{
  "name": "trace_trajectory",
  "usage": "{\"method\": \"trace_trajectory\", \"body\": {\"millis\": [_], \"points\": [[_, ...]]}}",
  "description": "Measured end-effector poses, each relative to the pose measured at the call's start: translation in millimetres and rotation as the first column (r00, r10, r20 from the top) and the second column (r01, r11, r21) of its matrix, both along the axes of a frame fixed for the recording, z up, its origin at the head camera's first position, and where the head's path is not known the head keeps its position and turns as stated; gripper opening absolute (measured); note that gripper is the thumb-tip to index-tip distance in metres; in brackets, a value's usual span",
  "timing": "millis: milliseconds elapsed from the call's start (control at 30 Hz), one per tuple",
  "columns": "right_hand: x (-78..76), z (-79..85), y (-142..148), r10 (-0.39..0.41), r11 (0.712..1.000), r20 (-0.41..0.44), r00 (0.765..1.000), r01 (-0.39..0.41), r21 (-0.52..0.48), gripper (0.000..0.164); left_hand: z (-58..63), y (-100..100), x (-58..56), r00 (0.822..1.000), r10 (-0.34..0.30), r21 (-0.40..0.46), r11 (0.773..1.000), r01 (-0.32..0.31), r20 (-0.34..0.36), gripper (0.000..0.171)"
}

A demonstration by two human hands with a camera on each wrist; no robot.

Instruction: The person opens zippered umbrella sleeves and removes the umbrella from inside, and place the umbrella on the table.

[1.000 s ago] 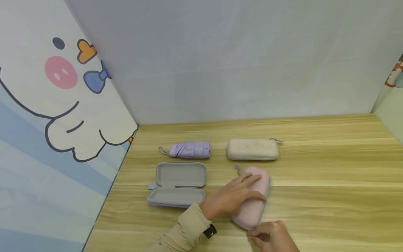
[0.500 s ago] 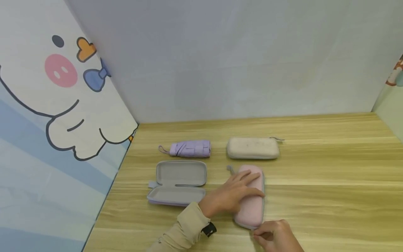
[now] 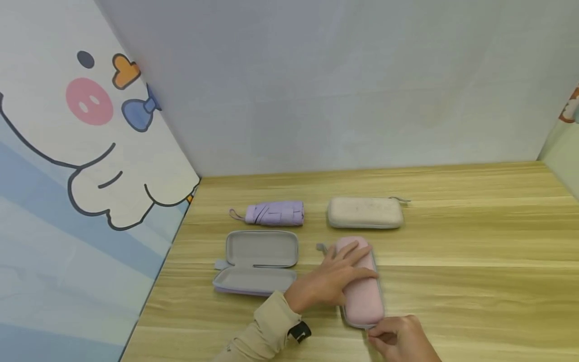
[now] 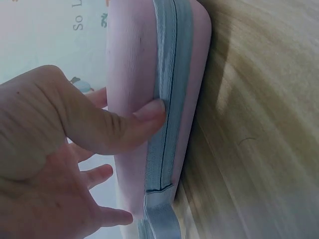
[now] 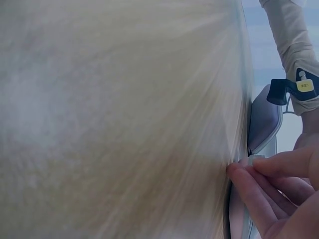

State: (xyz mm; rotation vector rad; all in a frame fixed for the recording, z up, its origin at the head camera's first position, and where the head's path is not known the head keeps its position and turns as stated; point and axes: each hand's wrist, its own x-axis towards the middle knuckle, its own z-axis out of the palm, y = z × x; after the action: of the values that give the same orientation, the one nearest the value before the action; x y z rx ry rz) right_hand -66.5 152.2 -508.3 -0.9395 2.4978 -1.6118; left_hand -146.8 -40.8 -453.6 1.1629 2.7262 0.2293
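Note:
A pink zip-up hard case (image 3: 364,299) with a grey-blue zip band lies shut on the table, its long side running away from me. My left hand (image 3: 332,276) grips it across the top, fingers spread over the lid. In the left wrist view, the thumb (image 4: 147,114) presses its zip side near a fabric tab (image 4: 163,214). At the near end, my right hand (image 3: 400,334) pinches a small pale zip pull (image 5: 256,158) between thumb and finger. That pull is mostly hidden by the fingertips.
Left of the pink case, a lilac case (image 3: 262,249) lies open, showing its grey lining. Behind it rests a folded purple umbrella (image 3: 276,213) with a wrist loop. A closed cream case (image 3: 365,213) lies farther back. A wall of pale cloth (image 3: 353,100) rises behind the wooden table (image 3: 475,226).
The pink case has turned anticlockwise, its far end swinging left and its near end shifting slightly right. My right hand has moved a little right with that end. My left hand keeps its hold.

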Motion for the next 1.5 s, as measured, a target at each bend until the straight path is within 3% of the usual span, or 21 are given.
{"method": "trace_trajectory", "body": {"millis": [167,433,600,767,1000,1333,1500], "points": [[0.1,0.0,0.3,-0.042,0.999,-0.018,0.999,0.042,0.007,0.008,-2.0,-1.4,0.2,1.0,0.013,0.016,1.0,-0.013,0.012,0.087],[-0.3,0.3,1.2,-0.073,0.997,-0.03,0.997,0.073,0.009,0.01,-6.0,-7.2,0.3,0.995,0.013,0.044,0.999,-0.008,-0.097,0.085],[-0.7,1.9,2.7,-0.069,0.997,0.012,0.998,0.068,0.031,0.009,-7.5,-8.8,-1.1,0.991,0.021,0.069,0.998,-0.012,-0.13,0.081],[-1.6,1.6,5.1,-0.071,0.997,0.025,0.997,0.07,0.033,0.01,-9.1,-8.9,-2.7,0.99,0.069,0.11,0.992,-0.055,-0.124,0.08],[-1.9,-2.9,7.5,-0.125,0.992,-0.083,0.989,0.125,0.002,0.016,-9.6,-8.6,-4.0,0.984,0.151,0.148,0.98,-0.136,-0.096,0.08],[-1.6,-0.7,10.3,-0.16,0.987,-0.055,0.986,0.16,0.003,0.014,-8.4,-7.6,-3.4,0.97,0.238,0.201,0.954,-0.224,-0.05,0.081],[-0.9,0.2,11.8,-0.175,0.985,-0.036,0.984,0.175,0.0,0.014,-10.6,-8.3,-2.8,0.962,0.262,0.2,0.949,-0.243,-0.075,0.081]]}}
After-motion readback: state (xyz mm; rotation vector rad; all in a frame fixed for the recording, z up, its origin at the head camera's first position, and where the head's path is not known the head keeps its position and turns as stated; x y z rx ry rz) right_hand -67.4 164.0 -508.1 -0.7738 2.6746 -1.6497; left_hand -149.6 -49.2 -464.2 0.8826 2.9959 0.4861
